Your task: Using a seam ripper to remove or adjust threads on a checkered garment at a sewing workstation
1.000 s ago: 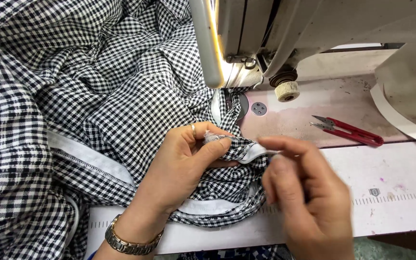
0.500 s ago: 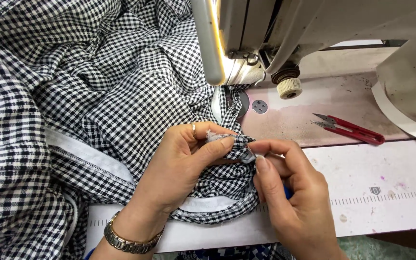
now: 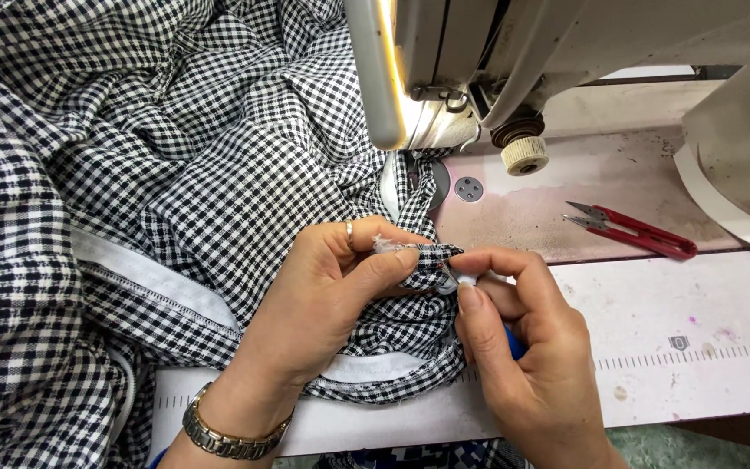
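Left hand [image 3: 340, 278] is pinching a folded corner of the checked fabric [image 3: 219, 156] between thumb and forefinger, right at the worktop's [image 3: 696, 347] front edge, just ahead of the sewing machine [image 3: 496, 61]; frayed threads stick out at the pinch. Right hand [image 3: 514, 347] is closed round a small tool with a blue handle [image 3: 514, 343]; its tip sits against that same corner, though I can't tell exactly what kind of tool it is.

My take on doing this bit well: keep the left pinch tight and close to the tip so the cloth stays taut; work the point in short nudges rather than one shove, or it'll poke through the weave; keep the white facing strip [image 3: 149, 278] flat and out of the fold.

Red snips [image 3: 635, 230] lie well apart on the machine bed; white tape [image 3: 722, 208] runs along the right side.
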